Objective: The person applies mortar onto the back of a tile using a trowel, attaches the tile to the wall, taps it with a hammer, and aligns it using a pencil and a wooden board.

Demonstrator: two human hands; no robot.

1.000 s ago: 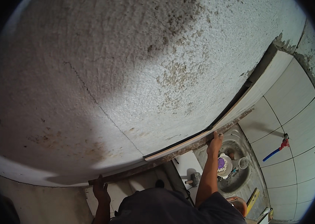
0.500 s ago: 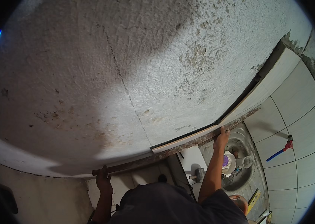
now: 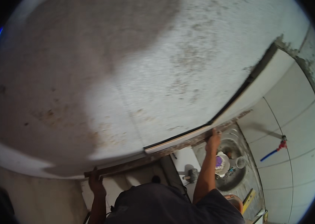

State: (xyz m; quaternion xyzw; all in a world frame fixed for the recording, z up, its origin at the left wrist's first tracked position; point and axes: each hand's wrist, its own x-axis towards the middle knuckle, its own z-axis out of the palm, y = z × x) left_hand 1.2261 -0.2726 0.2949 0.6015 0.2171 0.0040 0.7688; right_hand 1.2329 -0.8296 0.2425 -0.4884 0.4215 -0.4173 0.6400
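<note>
A long, straight bar [image 3: 131, 164], crusted with what looks like dried mortar, runs along the lower edge of the tiles on the wall. My left hand [image 3: 96, 181] is closed around its left end, with the thumb showing above. Farther right, my right hand [image 3: 213, 142] grips the same bar from below, with fingertips near the tile edge. Just above the bar, a pale wall tile [image 3: 263, 84] stands out from the rough plaster wall [image 3: 139, 100], and a dark gap shows behind its upper edge.
Below my right arm lies a metal sink [image 3: 235, 182] holding a white dish [image 3: 222, 170] and a clear cup [image 3: 240, 162]. A hammer [image 3: 191, 176] rests beside it. A yellow spirit level [image 3: 249, 200] and an orange bucket [image 3: 236, 201] stand near. A red tap [image 3: 282, 144] with blue hose juts from the tiles.
The whole view has shifted slightly, so wall, bar and sink appear farther left, and the picture is blurrier. Both hands keep their grip on the bar.
</note>
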